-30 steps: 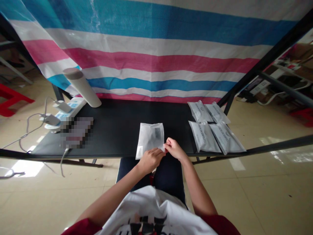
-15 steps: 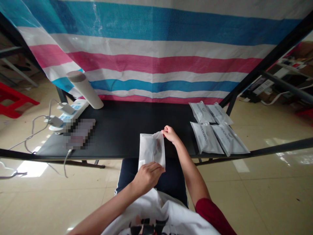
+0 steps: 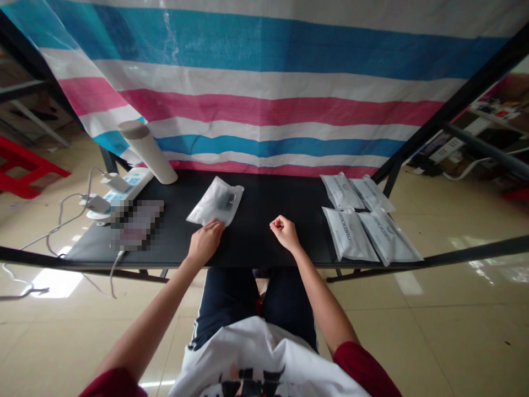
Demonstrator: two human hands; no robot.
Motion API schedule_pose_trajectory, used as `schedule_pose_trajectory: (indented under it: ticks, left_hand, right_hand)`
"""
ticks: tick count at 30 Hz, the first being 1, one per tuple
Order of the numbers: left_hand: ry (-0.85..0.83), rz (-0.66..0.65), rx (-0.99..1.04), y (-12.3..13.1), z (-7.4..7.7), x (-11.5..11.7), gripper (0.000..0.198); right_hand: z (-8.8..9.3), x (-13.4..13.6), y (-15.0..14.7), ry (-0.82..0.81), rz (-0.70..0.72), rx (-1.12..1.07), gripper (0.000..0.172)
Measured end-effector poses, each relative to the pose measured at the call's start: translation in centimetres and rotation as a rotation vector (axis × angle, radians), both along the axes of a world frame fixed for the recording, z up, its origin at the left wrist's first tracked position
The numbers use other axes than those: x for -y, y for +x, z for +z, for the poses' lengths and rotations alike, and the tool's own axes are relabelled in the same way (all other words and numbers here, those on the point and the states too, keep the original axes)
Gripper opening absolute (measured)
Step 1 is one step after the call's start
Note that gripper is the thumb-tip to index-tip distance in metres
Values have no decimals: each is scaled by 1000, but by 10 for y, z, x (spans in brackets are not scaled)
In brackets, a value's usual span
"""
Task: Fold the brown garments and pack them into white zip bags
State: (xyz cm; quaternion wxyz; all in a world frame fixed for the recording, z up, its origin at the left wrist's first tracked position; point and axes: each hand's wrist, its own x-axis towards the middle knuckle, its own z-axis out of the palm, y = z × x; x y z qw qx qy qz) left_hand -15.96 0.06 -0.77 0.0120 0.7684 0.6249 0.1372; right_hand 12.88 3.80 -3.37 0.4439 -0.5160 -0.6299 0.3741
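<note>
A white plastic pouch (image 3: 216,201) with something dark inside lies on the black table (image 3: 264,220), left of the middle. My left hand (image 3: 205,243) grips the pouch's near edge, fingers curled on it. My right hand (image 3: 283,230) hovers over the middle of the table, loosely closed in a fist, with nothing visible in it. Several white printed pouches (image 3: 363,220) lie in a group at the table's right end, clear of both hands.
A white cylinder (image 3: 147,151) leans at the back left. Beside it lie a power strip (image 3: 124,190) with plugs and cables, and a blurred flat object (image 3: 134,230). A striped tarp (image 3: 264,94) hangs behind the table. Black frame bars (image 3: 467,88) run on the right.
My left hand has carried the pouch from the table's near edge to the left and set it down. My right hand let go of its top corner and closed.
</note>
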Motion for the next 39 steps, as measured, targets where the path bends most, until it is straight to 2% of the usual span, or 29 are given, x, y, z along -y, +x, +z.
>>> schedule_pose_trajectory:
  ticks: [3,5,9,12,15,18,21,24,27,36,39]
  left_hand:
    - [2,108,-8,-22,-2,-38,37]
    - [5,135,-21,-28,-4,-55,40]
    - [27,229,-52,-25,-9,-66,60]
    - [10,304,-36,-22,-13,-64,70]
    - [8,315,-5,-23,-17,-63,73]
    - [23,307,8,-24,-19,-63,73]
    - [24,308,7,-25,-20,-63,72]
    - [22,312,13,-24,-20,-63,72]
    - [14,317,14,-24,-19,-63,72]
    - [-15,372,10,-19,-12,-59,72]
    - [-35,377,21,-18,-11,-57,73]
  right_hand:
    - [2,5,-5,-4,-21,-35,30]
    - [4,14,-6,-33,-18,-113,33]
    - [21,49,15,-67,-61,-173,31]
    - [45,74,62,77,-306,65,28]
    - [63,85,120,267,-571,496,34]
    - [63,85,161,288,-600,841,51]
    - [45,83,173,169,-542,981,62]
    - [27,81,162,111,-491,930,65]
    - [19,82,136,155,-414,842,65]
    - [19,93,11,232,-56,699,73]
    - [21,97,-23,227,8,649,77]
